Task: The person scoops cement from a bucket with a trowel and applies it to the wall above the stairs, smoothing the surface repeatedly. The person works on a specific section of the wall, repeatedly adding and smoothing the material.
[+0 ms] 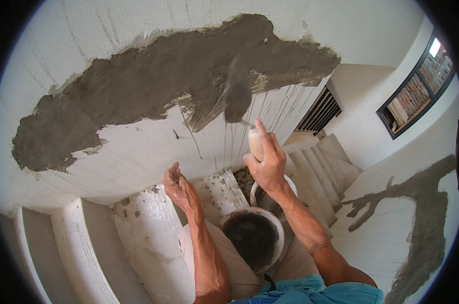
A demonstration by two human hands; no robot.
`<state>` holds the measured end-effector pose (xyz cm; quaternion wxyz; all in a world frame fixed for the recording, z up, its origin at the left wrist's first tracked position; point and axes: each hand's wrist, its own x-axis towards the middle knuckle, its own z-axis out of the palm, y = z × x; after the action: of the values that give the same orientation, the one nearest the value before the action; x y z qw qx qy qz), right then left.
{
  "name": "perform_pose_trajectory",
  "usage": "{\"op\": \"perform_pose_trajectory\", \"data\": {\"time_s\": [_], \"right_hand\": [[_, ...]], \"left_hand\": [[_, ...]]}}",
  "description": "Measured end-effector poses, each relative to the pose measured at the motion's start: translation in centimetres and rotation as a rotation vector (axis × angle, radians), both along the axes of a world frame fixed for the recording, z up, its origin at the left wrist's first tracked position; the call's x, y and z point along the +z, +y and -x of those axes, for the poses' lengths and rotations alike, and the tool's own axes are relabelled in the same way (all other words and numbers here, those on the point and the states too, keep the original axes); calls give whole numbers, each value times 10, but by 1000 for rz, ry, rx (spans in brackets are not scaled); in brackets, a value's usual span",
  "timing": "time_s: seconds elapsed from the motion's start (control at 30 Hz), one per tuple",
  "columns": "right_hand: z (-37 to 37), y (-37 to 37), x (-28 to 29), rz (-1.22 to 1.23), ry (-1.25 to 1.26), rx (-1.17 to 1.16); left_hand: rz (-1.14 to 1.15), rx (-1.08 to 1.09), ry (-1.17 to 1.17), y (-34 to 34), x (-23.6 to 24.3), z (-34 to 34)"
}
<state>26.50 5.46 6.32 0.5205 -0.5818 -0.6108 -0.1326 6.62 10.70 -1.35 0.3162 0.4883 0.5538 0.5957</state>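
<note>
My right hand (267, 164) grips the pale handle of a trowel (237, 101), index finger along it; the blurred grey blade is over the lower edge of a broad, rough patch of wet grey mortar (138, 86) on the white wall (148, 147). My left hand (181, 187) hangs near the wall's foot with loosely bent fingers and nothing in it. Between my knees sits a round bucket (250, 238) of dark grey mix, with a second bucket (290, 185) behind it, partly hidden by my right arm.
Spattered stair steps (148, 238) run down-left and continue to the right (315, 175). A curved wall (391, 223) at right carries another grey mortar patch (429, 213). Beyond are a dark-framed window (417, 86) and a dark slatted opening (318, 111) near the stairs.
</note>
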Motion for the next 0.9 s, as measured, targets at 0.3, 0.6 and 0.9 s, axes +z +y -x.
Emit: {"op": "perform_pose_trajectory", "data": {"time_s": [0.3,0.6,0.9], "right_hand": [[-12,17,10,40,-15,-118],[-15,10,5,-55,1,-109],[3,1,11,139,-165,-2]], "left_hand": [[34,1,18,1,4,-3],[10,-8,-9,1,0,1],[27,-3,-20,1,0,-2]]}}
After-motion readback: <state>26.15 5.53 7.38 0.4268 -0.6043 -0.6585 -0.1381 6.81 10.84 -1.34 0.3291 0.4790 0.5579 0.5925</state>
